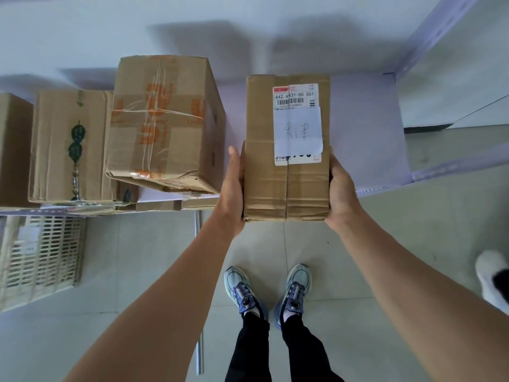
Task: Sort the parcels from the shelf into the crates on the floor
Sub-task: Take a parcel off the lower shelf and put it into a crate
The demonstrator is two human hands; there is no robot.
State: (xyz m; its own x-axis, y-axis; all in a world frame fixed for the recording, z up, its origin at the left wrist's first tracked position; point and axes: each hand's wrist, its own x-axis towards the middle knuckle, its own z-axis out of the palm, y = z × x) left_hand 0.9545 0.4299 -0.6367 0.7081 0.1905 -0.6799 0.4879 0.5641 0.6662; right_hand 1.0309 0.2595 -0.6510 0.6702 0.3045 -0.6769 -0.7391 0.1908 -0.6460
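A brown cardboard parcel with a white shipping label and a handwritten paper note is held between both hands above the shelf's front edge. My left hand grips its left side, thumb along the edge. My right hand grips its right side. The fingers under the parcel are hidden. On the white shelf stand other parcels: a taped box with orange print, tilted on flat cardboard, and a box with green print to its left.
A slatted beige plastic crate stands on the tiled floor under the shelf at the left. My two feet in blue shoes are below the parcel. Another person's white shoe shows at the right edge. A thin rod lies on the floor.
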